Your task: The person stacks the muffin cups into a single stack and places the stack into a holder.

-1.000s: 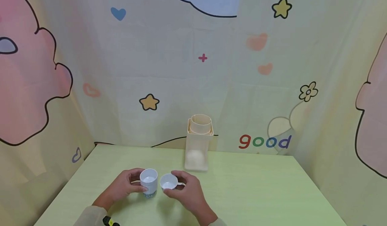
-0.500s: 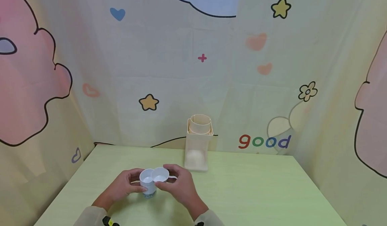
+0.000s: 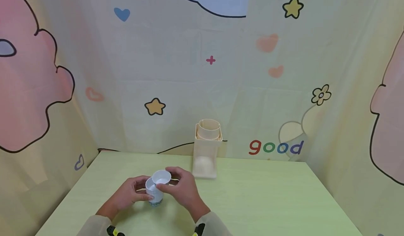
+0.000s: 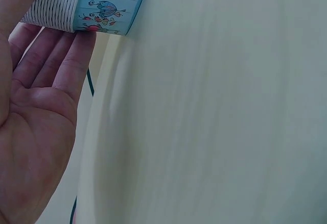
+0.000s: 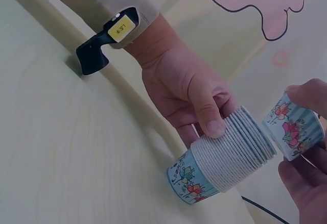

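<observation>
In the head view my left hand (image 3: 127,195) grips a stack of nested paper cups (image 3: 154,196) from its left side, over the table. The right wrist view shows the stack's many white rims (image 5: 232,152) and a blue patterned base (image 5: 191,180). My right hand (image 3: 184,190) pinches a single paper cup (image 3: 161,177) between thumb and fingers. This cup has blue stripes and a floral print (image 5: 294,127). Its bottom is close to the stack's mouth; whether they touch I cannot tell. In the left wrist view the stack's printed base (image 4: 107,7) shows above my palm.
A beige stand with a round tube on top (image 3: 205,159) is at the table's back edge, beyond the hands. The pale green table (image 3: 268,197) stretches to the right. A printed cloth (image 3: 189,81) hangs behind and at both sides.
My right hand has moved left and up with its cup, from beside the stack to just over the stack's mouth. My left hand and the stack have stayed nearly still.
</observation>
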A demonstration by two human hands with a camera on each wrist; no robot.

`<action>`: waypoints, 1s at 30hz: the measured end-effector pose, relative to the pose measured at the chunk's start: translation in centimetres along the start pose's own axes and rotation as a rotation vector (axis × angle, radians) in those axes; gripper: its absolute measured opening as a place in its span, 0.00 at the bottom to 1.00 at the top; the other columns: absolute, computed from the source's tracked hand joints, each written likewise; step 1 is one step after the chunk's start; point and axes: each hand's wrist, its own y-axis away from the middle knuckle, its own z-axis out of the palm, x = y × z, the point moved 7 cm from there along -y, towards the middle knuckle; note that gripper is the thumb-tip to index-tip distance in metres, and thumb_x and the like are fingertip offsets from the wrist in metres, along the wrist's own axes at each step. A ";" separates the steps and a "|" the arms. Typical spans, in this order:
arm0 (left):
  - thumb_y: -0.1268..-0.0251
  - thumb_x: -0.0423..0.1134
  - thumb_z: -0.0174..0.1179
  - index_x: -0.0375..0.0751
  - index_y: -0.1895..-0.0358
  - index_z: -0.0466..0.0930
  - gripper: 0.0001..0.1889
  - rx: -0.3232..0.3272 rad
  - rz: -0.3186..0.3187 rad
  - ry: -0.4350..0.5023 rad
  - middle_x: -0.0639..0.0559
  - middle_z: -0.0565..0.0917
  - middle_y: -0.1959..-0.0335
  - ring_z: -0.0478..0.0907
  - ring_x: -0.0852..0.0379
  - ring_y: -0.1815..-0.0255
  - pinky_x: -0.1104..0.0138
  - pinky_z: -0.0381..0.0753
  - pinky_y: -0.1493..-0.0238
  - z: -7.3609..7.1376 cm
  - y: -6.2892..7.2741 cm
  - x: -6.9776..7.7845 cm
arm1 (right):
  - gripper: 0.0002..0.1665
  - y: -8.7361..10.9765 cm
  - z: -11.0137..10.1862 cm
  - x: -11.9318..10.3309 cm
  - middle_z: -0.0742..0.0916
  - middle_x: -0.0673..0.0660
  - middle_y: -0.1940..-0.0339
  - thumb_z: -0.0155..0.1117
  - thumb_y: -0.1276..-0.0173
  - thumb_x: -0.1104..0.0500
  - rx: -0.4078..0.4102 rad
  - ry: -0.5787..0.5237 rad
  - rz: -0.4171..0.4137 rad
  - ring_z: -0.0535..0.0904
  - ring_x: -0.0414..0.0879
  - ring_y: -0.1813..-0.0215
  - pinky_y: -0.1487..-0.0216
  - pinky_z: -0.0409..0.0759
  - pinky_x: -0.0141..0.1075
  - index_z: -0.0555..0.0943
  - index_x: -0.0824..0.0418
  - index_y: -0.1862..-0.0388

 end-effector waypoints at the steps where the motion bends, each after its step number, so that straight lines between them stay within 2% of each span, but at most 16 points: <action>1: 0.44 0.41 0.77 0.31 0.33 0.74 0.36 0.002 -0.005 0.000 0.37 0.81 0.36 0.83 0.50 0.41 0.65 0.86 0.43 0.0 0.0 0.0 | 0.32 -0.1 0.1 0.1 0.89 0.58 0.48 0.83 0.44 0.60 0.000 0.010 0.006 0.86 0.47 0.47 0.46 0.87 0.33 0.82 0.64 0.40; 6: 0.45 0.42 0.78 0.31 0.32 0.73 0.38 0.001 -0.014 0.004 0.34 0.79 0.34 0.82 0.43 0.38 0.63 0.85 0.41 -0.1 0.0 0.0 | 0.33 -0.7 0.6 0.4 0.90 0.56 0.50 0.83 0.44 0.58 -0.010 0.038 0.006 0.86 0.41 0.50 0.45 0.86 0.33 0.82 0.65 0.40; 10: 0.44 0.42 0.78 0.32 0.32 0.73 0.38 0.006 -0.025 -0.003 0.35 0.79 0.34 0.82 0.43 0.38 0.63 0.85 0.41 -0.1 0.0 -0.1 | 0.33 -1.0 1.0 0.4 0.90 0.55 0.51 0.82 0.44 0.57 -0.018 0.044 -0.002 0.85 0.39 0.51 0.43 0.86 0.37 0.82 0.66 0.40; 23: 0.45 0.41 0.78 0.31 0.29 0.71 0.41 0.005 -0.016 0.017 0.32 0.78 0.33 0.79 0.40 0.35 0.65 0.84 0.41 -0.2 -0.1 -0.2 | 0.33 -1.8 2.2 1.1 0.90 0.52 0.49 0.83 0.44 0.53 -0.026 0.117 0.015 0.87 0.46 0.46 0.40 0.85 0.44 0.83 0.60 0.40; 30: 0.45 0.40 0.78 0.31 0.31 0.73 0.38 0.005 -0.015 0.019 0.33 0.79 0.34 0.80 0.42 0.35 0.66 0.85 0.41 -0.2 -0.2 -0.5 | 0.34 -1.5 2.3 1.8 0.90 0.51 0.50 0.84 0.45 0.52 -0.037 0.125 0.047 0.86 0.45 0.47 0.41 0.86 0.44 0.83 0.58 0.40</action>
